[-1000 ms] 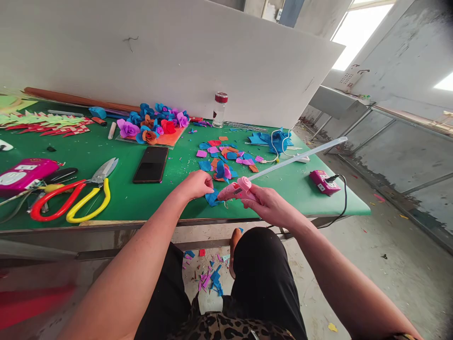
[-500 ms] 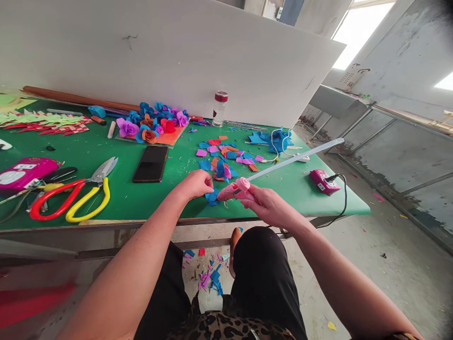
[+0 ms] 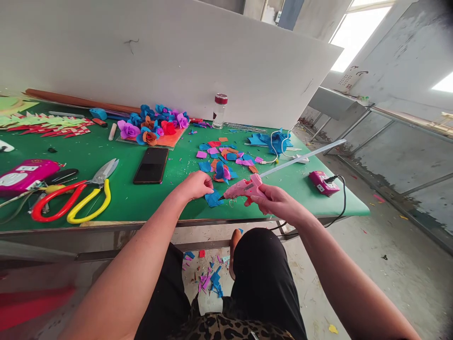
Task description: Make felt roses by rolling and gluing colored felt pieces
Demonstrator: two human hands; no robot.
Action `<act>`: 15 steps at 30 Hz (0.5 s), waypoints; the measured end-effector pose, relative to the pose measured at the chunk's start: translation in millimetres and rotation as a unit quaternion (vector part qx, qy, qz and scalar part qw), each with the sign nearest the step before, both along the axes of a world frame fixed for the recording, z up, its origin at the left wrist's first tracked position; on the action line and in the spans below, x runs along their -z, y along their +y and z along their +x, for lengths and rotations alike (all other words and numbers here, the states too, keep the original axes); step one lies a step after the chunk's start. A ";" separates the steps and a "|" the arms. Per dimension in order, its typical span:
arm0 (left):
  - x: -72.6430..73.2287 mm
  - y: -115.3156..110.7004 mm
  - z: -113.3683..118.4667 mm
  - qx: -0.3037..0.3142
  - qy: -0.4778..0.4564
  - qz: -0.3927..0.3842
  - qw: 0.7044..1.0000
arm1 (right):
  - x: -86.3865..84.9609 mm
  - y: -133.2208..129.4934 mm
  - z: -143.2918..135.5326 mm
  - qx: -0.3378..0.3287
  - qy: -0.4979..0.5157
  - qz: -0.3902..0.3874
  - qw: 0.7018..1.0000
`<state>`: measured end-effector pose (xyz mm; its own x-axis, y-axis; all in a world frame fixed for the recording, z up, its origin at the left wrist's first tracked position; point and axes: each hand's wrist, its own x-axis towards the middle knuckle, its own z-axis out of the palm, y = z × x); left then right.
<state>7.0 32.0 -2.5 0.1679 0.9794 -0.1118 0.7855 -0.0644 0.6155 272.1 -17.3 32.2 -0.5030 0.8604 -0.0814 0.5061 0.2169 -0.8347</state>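
Left hand (image 3: 198,185): thumb and forefinger drawn nearly together, apparently pinching the edge of a flat blue paper-like piece (image 3: 213,199).
Right hand (image 3: 278,200): wrapped around the grip of a pink plastic glue gun (image 3: 247,187); finger on the trigger or not, impossible to tell.
Blue piece: lying right of the black phone (image 3: 151,165) and slightly nearer; nozzle at its right edge, touching or just above, too fine to tell.
Flowers: heaped beyond the phone, blue, purple, red and brown paper-like blooms (image 3: 148,123), seemingly complete.
Part-built cluster: standing right of the phone, a small blue, purple and orange petal cluster (image 3: 221,170), judged unfinished.
Loose petals: scattered right of the phone and farther off, many flat multicoloured paper-like pieces (image 3: 231,156), not yet joined to any bloom.
Progress: judged partway, with many blooms formed and plenty of petals unused.
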 end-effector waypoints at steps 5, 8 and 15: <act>3.2 1.9 -1.7 -0.005 -0.021 0.001 1.000 | 8.5 6.2 0.8 0.025 0.115 -0.098 0.988; 4.3 2.2 -3.3 -0.008 -0.043 -0.001 0.999 | 16.1 11.7 1.8 0.035 0.168 -0.140 0.975; 5.7 2.7 -8.6 -0.019 -0.130 -0.036 0.991 | 26.7 18.5 11.4 0.053 0.195 -0.140 0.969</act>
